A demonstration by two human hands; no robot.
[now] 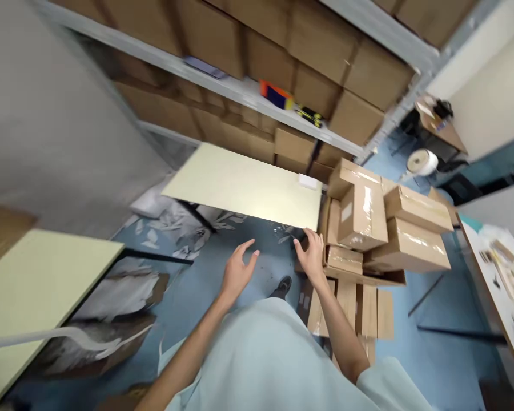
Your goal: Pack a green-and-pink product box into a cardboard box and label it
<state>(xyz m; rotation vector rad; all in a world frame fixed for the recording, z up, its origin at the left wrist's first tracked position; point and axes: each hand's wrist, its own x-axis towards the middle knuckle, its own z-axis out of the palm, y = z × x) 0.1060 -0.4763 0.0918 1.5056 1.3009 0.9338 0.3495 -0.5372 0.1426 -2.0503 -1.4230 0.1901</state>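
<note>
By the smooth, pale oblong tabletop [248, 182], the left hand [235, 275] and right hand [312, 260] curve, each grip spread apart.

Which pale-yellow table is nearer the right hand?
The table straight ahead, with a small white block on it: its edge is by the right hand. The other table is well off to the left.

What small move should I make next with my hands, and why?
I'd probably reach the right hand forward to the small white object on the pale table. That hand is right by the table's near edge, whether touching I can't tell, and the object lies beyond it near the same end. The left hand is farther off; both hands look open and empty.
</note>
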